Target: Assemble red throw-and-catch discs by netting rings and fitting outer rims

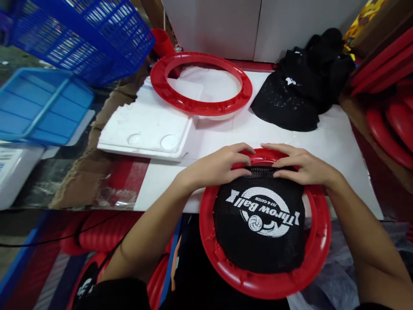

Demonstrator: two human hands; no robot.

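Observation:
A red plastic ring (318,241) rests tilted against the near edge of the table. Across its opening lies a round black mesh fabric (232,237) with white "Throw Ball" print; a gap shows between fabric and ring at the right. My left hand (226,165) grips the far rim, its fingers over the ring and its thumb on the mesh edge. Beside it, my right hand (298,165) is curled over the same far rim, fingertips on the mesh edge. Another red ring (201,107), without fabric, lies partly on a white foam block (142,129).
Black mesh pieces (290,99) are heaped at the back right. Red rings (390,133) are stacked at the far right. On the left are a blue crate (97,38) and a light blue basket (41,103). More red rings (106,234) sit below the table.

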